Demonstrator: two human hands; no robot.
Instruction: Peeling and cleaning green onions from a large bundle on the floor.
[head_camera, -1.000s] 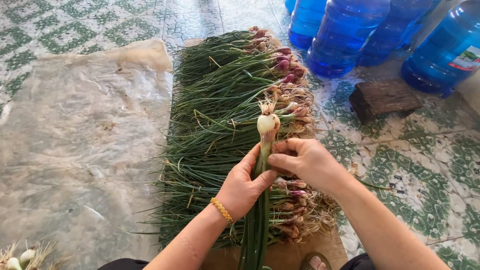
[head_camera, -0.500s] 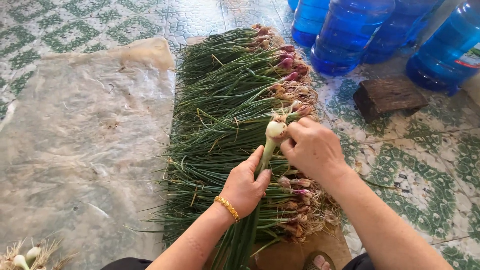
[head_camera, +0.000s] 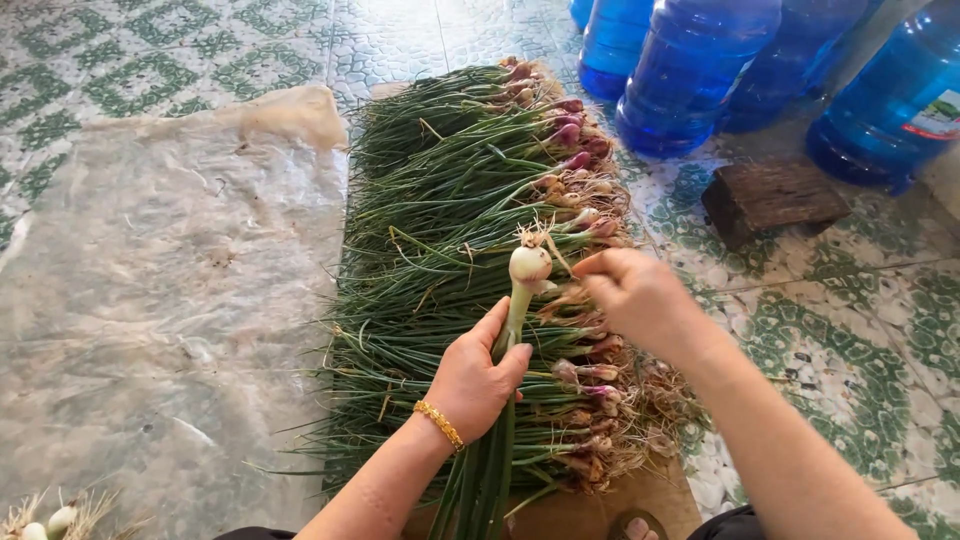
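The left hand is clenched around the green stalk of one spring onion, raised just above the heaped pile of onions, while the right hand pinches loosely at its bulb, seemingly peeling skin; stripping it clean likely calls for a light pull. Beyond the pile stand four blue water bottles and one wooden block.

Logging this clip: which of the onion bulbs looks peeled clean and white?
The bulb atop the stalks gripped by the left hand, by the right hand; the bulbs in the pile are purplish and rooty.
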